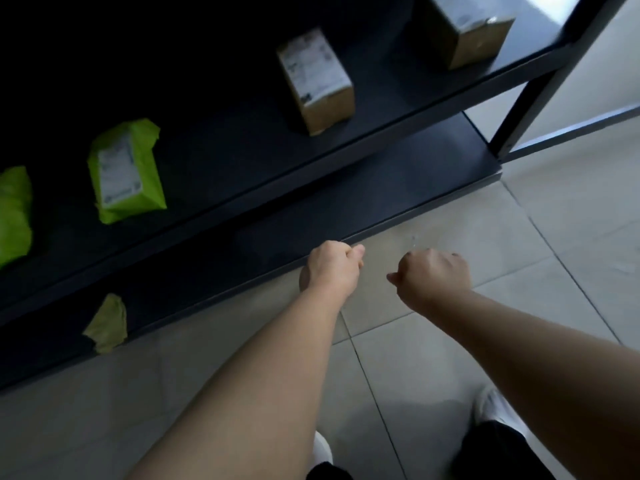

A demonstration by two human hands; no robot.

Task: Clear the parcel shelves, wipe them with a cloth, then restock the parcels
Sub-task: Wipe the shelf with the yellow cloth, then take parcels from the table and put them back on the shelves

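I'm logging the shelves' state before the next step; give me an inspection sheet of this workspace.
Surface: dark upper shelf and lower shelf.
Job's things: on the upper shelf, the middle cardboard box, the right cardboard box, the labelled green mailer and the edge green mailer, cut off at left; on the lower shelf, the dull green mailer; no cloth seen.
Clutter: nothing seen.
Grippers: left hand and right hand have curled fingers with nothing visibly held, by the lower shelf's front edge.
Cables: nothing seen.
Surroundings: tiled floor, shelf post, white shoe.
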